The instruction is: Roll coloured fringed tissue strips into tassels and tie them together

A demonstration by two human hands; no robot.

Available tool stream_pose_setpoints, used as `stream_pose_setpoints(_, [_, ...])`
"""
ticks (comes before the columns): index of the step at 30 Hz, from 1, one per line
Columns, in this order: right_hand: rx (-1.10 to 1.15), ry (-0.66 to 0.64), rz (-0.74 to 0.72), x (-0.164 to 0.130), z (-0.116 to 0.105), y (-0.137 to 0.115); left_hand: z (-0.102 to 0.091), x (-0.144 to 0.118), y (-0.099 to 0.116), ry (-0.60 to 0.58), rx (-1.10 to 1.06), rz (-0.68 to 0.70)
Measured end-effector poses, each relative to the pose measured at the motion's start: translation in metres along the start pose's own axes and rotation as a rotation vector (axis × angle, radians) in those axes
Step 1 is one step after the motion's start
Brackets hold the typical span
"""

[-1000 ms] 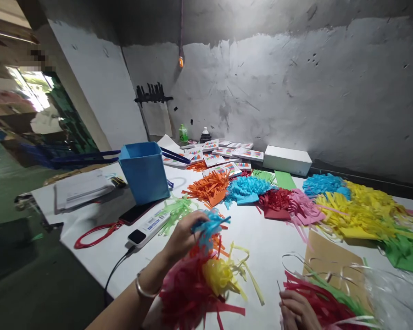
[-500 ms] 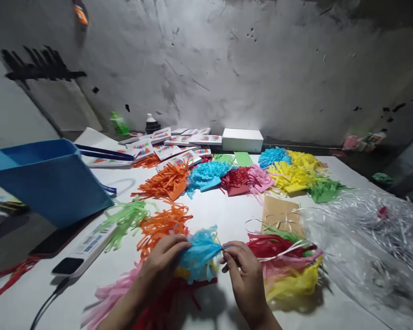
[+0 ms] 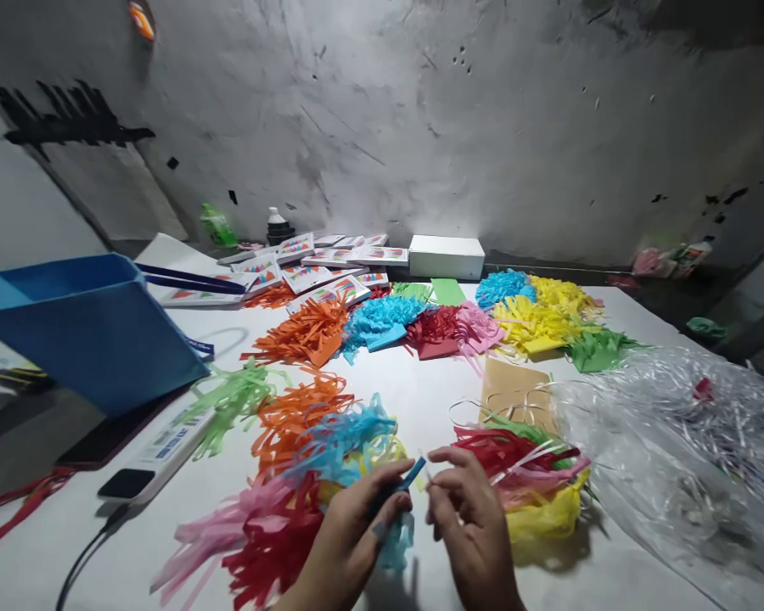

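Note:
My left hand (image 3: 362, 522) is closed round a blue tissue-paper tassel (image 3: 396, 543). Its twisted blue end sticks up between thumb and forefinger, and the fringe hangs below the hand. Just right of that end, my right hand (image 3: 468, 518) has its fingers bent together in a pinch, with a thin pale strip (image 3: 425, 477) seeming to be at the fingertips. Beside my left hand lie a red tassel (image 3: 273, 539), a pink tassel (image 3: 229, 518), an orange tassel (image 3: 302, 416) and another blue tassel (image 3: 347, 437), partly over some yellow fringe.
At right, a bundle of coloured tassels (image 3: 535, 484) lies near brown card (image 3: 515, 395) and clear plastic bags (image 3: 662, 475). Fringed paper bunches (image 3: 439, 331), printed packs (image 3: 331, 293) and a white box (image 3: 446, 256) line the back. A blue bin (image 3: 95, 331) and white power bank (image 3: 159, 462) stand left.
My left hand has moved right and down, now gripping the blue tassel near its twisted end. My right hand has come off that end. Blue, yellow and red fringe on the table is uncovered.

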State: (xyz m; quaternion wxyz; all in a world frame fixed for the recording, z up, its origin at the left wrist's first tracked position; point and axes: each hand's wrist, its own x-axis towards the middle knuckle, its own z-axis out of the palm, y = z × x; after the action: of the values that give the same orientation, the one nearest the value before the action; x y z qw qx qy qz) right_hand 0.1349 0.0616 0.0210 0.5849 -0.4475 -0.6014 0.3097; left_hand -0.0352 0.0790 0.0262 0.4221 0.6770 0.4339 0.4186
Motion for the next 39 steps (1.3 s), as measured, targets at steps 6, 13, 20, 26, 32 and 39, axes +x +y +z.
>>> stream_pose_setpoints(6, [-0.195, 0.060, 0.086, -0.024, -0.008, 0.013, 0.017, 0.000, -0.013, 0.076, -0.761, -0.422])
stream_pose_setpoints(13, [-0.215, 0.128, 0.046, -0.028, 0.003, -0.004, 0.028, -0.006, -0.013, 0.068, -0.964, -0.479])
stream_pose_setpoints(20, [-0.216, 0.136, -0.006, -0.027, 0.005, -0.006, 0.029, -0.009, -0.017, 0.057, -1.017, -0.471])
stream_pose_setpoints(26, [-0.235, 0.116, -0.019, -0.028, 0.006, -0.001, 0.030, -0.010, -0.018, 0.082, -0.986, -0.451])
stream_pose_setpoints(32, [-0.110, -0.007, 0.122, -0.023, 0.003, -0.002, 0.027, -0.014, -0.015, 0.041, -0.869, -0.421])
stream_pose_setpoints(39, [-0.014, 0.022, 0.324, -0.026, 0.007, 0.013, 0.019, -0.021, -0.019, 0.028, -0.241, 0.026])
